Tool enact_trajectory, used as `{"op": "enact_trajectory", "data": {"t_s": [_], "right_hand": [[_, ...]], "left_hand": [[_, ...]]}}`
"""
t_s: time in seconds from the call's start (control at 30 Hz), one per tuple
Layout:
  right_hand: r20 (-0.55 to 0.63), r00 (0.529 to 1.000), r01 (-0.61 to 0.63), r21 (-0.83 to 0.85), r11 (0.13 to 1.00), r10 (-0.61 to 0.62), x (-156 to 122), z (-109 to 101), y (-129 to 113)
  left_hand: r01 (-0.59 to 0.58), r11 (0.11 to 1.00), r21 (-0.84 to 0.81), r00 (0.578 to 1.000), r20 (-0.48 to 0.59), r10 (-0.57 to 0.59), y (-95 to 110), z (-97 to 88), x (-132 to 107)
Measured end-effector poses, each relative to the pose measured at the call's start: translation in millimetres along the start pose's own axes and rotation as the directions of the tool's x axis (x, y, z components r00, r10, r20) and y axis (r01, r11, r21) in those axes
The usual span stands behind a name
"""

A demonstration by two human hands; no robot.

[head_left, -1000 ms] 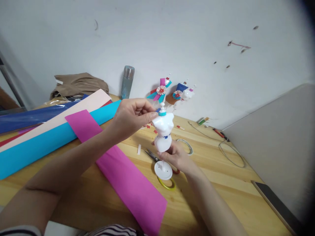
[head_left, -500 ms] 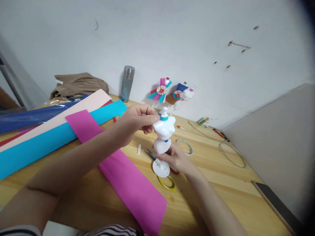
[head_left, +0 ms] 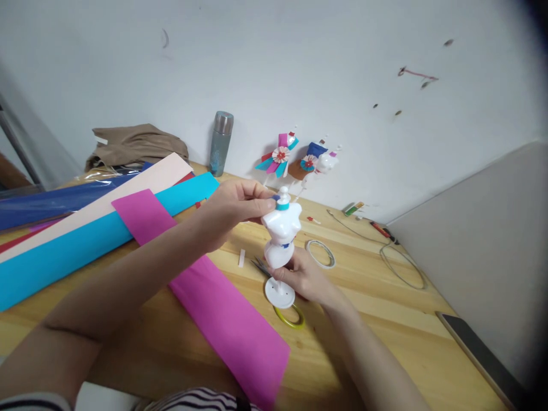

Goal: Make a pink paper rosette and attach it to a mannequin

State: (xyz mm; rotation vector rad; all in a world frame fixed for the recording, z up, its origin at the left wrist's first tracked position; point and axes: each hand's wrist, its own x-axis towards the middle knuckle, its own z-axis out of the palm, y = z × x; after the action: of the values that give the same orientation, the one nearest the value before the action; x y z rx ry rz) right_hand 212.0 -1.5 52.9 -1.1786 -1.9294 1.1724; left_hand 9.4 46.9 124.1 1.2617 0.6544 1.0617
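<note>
My right hand point(head_left: 305, 275) is closed around the stem of a small white mannequin point(head_left: 282, 222), below its hips. The mannequin stands nearly upright over its round base point(head_left: 279, 293), with a turquoise band around the neck and a dark blue strip at the waist. At the neck, my left hand point(head_left: 246, 202) pinches a small dark blue paper piece point(head_left: 275, 197) between thumb and fingers, against or just beside the band. Scissors point(head_left: 290, 316) lie on the table under the base, partly hidden, with a yellow handle loop showing.
A magenta paper strip point(head_left: 231, 319) crosses the table, beside turquoise paper point(head_left: 85, 246) and pale pink paper point(head_left: 141, 185). Behind are a flask point(head_left: 221, 144), decorated mannequins point(head_left: 280, 155) and brown cloth point(head_left: 141, 147). A tape roll point(head_left: 320, 254), cable point(head_left: 405, 279) and phone-like slab point(head_left: 479, 359) lie right.
The mannequin and both hands have shifted very slightly left in view. More of the dark blue piece shows at my left fingertips. The right hand keeps its hold on the stem.
</note>
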Motion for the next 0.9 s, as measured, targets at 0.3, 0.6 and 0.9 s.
{"op": "enact_trajectory", "data": {"t_s": [0.3, 0.6, 0.9], "right_hand": [[0.059, 0.998, -0.012, -0.020, 1.000, 0.014, -1.5, 7.1, -7.1], [0.019, 1.000, -0.027, 0.231, 0.973, 0.024, -2.8, 3.1, -15.9], [-0.181, 0.972, -0.088, 0.317, 0.945, 0.151, 1.2, -7.9, -6.0]], "left_hand": [[0.165, 0.961, -0.223, 0.986, 0.054, -0.157, -8.7, 10.8, -4.0], [0.118, 0.981, -0.152, 0.993, 0.001, -0.119, -29.3, 11.1, 1.6], [-0.067, 0.997, -0.026, 0.987, -0.146, 0.063, -9.2, -3.7, 7.4]]}}
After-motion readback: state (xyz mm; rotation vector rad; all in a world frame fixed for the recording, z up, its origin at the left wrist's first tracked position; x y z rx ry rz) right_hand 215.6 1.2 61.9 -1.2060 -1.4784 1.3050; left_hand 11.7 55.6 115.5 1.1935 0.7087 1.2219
